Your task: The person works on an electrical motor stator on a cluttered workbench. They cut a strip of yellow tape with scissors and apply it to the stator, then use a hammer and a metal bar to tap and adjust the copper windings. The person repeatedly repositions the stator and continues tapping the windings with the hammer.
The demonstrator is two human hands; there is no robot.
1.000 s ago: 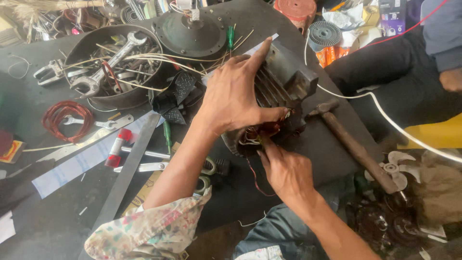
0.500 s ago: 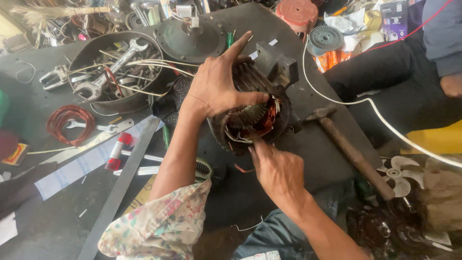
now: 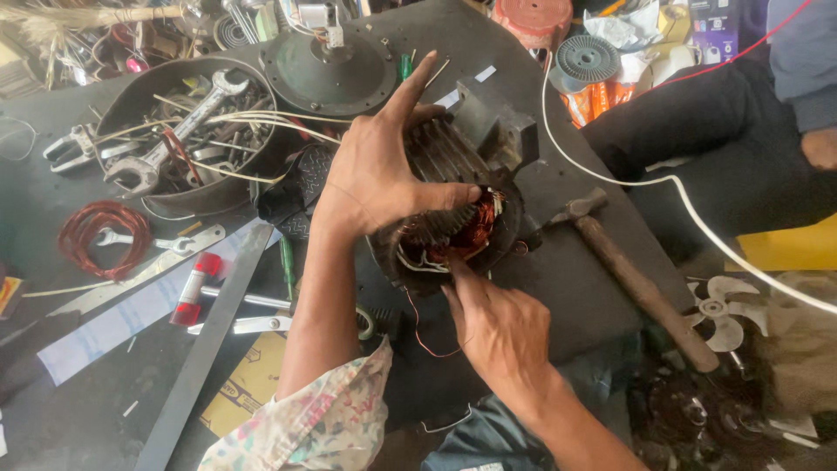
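The left hand point(image 3: 384, 174) covered much of the motor housing point(image 3: 453, 201); the right hand's point(image 3: 501, 331) fingertip was hidden inside its copper windings point(image 3: 466, 231)

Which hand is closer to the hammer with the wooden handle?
The right hand. It sits just beside the hammer, poking a finger into the motor. The left hand rests on top of the motor, farther from the hammer.

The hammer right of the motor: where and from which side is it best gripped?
Probably mid-handle of the hammer, from above. The wooden handle lies flat and bare on the dark table, head up-left near the motor, and neither hand touches it.
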